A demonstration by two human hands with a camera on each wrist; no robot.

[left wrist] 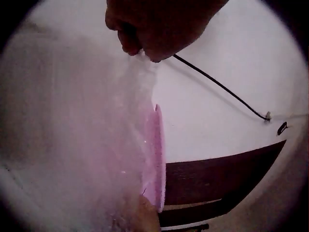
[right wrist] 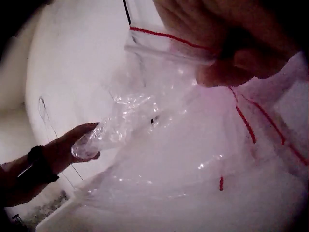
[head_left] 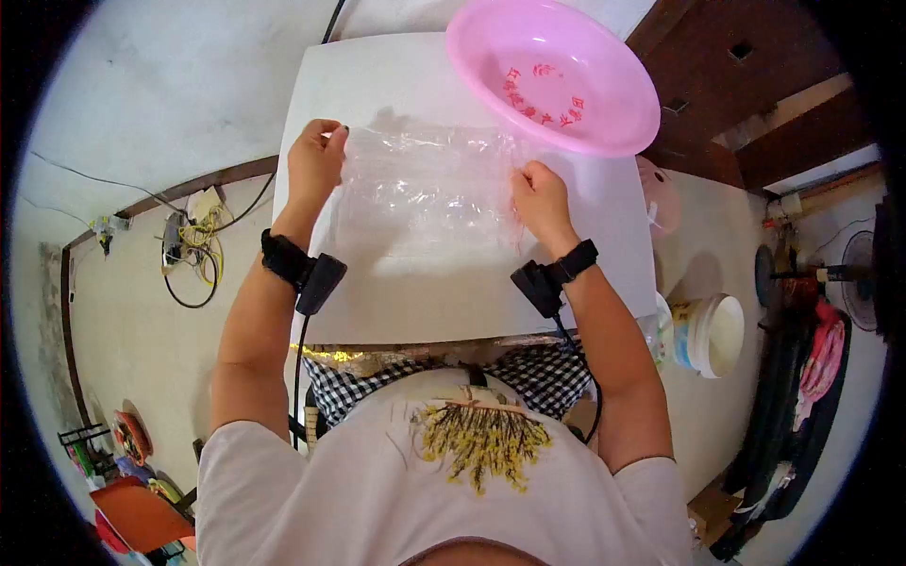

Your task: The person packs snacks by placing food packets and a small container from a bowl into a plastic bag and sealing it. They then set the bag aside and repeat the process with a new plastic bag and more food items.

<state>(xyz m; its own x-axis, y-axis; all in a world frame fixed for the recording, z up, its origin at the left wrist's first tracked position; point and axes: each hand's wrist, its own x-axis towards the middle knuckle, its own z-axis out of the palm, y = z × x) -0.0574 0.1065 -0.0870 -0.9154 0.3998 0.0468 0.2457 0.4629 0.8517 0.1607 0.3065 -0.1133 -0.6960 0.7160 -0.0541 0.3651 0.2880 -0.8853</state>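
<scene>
A clear plastic bag is stretched between the two hands above the white tabletop. The left hand pinches its left edge; in the left wrist view that hand grips the bag at its upper corner. At the opposite edge the right hand pinches the plastic, fingers curled. Red lines run along the bag near the right hand in the right wrist view, where the left hand shows at the far end.
A pink basin with red writing stands at the table's back right. On the floor to the right is a white bucket. Cables lie at the left near the wall, and a fan is at the far right.
</scene>
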